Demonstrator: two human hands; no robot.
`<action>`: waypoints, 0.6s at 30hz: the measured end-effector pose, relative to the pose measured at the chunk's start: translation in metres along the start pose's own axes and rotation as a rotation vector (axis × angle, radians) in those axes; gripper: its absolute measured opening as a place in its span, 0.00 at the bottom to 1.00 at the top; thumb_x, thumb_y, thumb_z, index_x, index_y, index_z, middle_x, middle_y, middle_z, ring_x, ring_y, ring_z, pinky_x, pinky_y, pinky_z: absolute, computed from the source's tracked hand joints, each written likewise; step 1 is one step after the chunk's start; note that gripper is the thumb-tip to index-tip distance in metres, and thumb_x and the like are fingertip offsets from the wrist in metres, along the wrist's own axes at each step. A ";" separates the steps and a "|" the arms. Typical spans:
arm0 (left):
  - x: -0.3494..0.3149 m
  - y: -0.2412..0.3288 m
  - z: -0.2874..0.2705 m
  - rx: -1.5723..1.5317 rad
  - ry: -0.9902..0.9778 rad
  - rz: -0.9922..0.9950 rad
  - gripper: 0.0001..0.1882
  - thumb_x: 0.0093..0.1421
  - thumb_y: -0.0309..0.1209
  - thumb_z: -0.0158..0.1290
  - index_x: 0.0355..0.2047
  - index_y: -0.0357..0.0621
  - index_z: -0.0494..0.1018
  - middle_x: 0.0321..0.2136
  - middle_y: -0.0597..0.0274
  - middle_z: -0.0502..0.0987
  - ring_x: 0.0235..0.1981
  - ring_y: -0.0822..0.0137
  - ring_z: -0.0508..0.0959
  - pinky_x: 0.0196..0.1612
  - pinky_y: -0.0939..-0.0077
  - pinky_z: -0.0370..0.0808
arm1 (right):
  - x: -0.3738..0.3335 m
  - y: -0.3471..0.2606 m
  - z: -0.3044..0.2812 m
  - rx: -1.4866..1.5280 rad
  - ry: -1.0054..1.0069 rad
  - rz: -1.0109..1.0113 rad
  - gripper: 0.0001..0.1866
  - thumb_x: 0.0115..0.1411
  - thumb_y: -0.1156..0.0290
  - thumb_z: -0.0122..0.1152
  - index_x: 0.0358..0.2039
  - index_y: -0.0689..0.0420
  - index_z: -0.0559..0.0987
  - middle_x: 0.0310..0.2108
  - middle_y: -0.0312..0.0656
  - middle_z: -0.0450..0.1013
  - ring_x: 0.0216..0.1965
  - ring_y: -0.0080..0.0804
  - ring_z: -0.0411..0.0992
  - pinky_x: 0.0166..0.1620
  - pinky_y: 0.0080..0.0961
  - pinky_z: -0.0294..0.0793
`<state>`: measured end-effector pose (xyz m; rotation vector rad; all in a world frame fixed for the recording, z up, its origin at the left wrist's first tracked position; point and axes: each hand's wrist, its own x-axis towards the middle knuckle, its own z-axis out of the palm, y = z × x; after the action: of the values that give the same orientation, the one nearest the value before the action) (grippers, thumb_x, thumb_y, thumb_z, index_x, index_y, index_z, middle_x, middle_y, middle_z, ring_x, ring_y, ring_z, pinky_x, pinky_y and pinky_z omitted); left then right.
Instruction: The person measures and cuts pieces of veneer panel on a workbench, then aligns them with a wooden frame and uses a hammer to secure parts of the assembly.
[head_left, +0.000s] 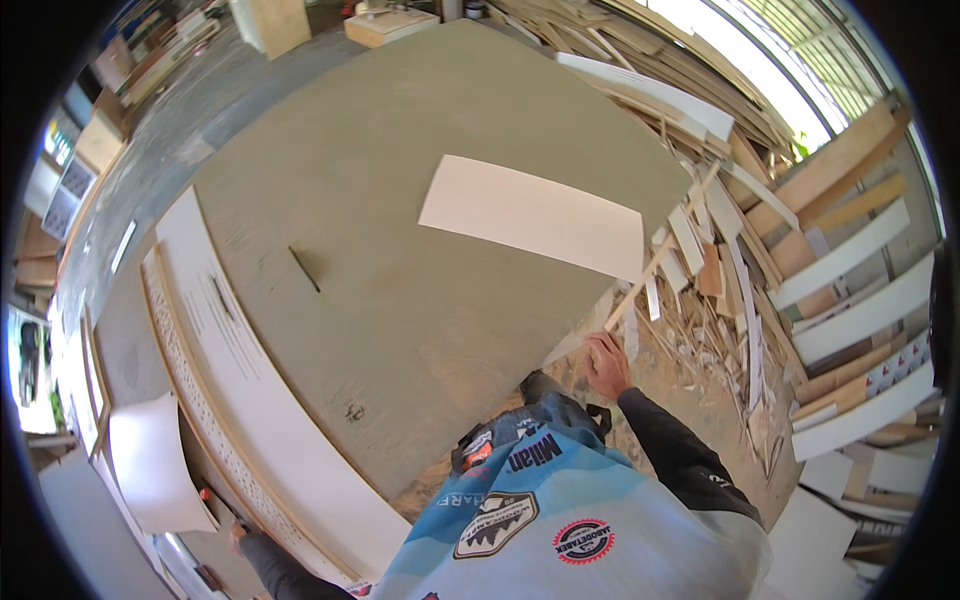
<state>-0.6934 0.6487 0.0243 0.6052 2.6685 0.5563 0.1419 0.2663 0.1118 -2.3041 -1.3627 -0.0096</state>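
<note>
My right hand (605, 366) is closed round the near end of a long thin wooden strip (660, 262), which slants away to the far right. Low at the left, my left hand (238, 536) is small in view with its fingers curled. A thin dark object with an orange-red end (206, 494) lies at its fingertips; I cannot make out its kind. Beside that hand runs a long narrow perforated board with wooden edges (195, 385). A pale rectangular panel (535, 215) lies on the large grey-green board surface (370, 150) ahead of me.
A long white board (270, 370) lies along the work surface's left side, next to a curved white sheet (150, 465). A short dark stick (304, 269) rests on the surface. Wood offcuts (715, 290) litter the floor at right, with stacked boards (850, 290) beyond.
</note>
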 end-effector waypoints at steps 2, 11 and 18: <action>-0.023 0.005 -0.006 -0.194 0.086 -0.073 0.28 0.44 0.48 0.69 0.33 0.33 0.81 0.33 0.54 0.82 0.32 0.56 0.81 0.40 0.62 0.79 | 0.003 0.000 0.005 0.031 0.032 0.035 0.13 0.52 0.75 0.59 0.40 0.60 0.75 0.42 0.46 0.72 0.47 0.48 0.68 0.51 0.39 0.68; -0.222 0.076 -0.017 -0.780 0.063 0.288 0.21 0.48 0.43 0.65 0.27 0.34 0.79 0.28 0.56 0.79 0.28 0.62 0.78 0.33 0.67 0.77 | 0.077 -0.053 0.008 0.441 -0.179 0.000 0.24 0.56 0.67 0.61 0.52 0.60 0.71 0.49 0.48 0.69 0.47 0.45 0.71 0.51 0.38 0.72; -0.609 0.148 0.100 -0.531 -0.937 0.763 0.14 0.63 0.36 0.52 0.46 0.44 0.71 0.39 0.63 0.71 0.40 0.72 0.71 0.44 0.76 0.70 | 0.110 -0.079 0.006 0.780 -0.398 -0.291 0.44 0.52 0.65 0.65 0.65 0.60 0.53 0.59 0.55 0.58 0.57 0.50 0.65 0.58 0.40 0.67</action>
<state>-0.0864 0.5155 0.1514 1.3003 1.2984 0.8494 0.1308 0.3911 0.1628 -1.4860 -1.5171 0.7790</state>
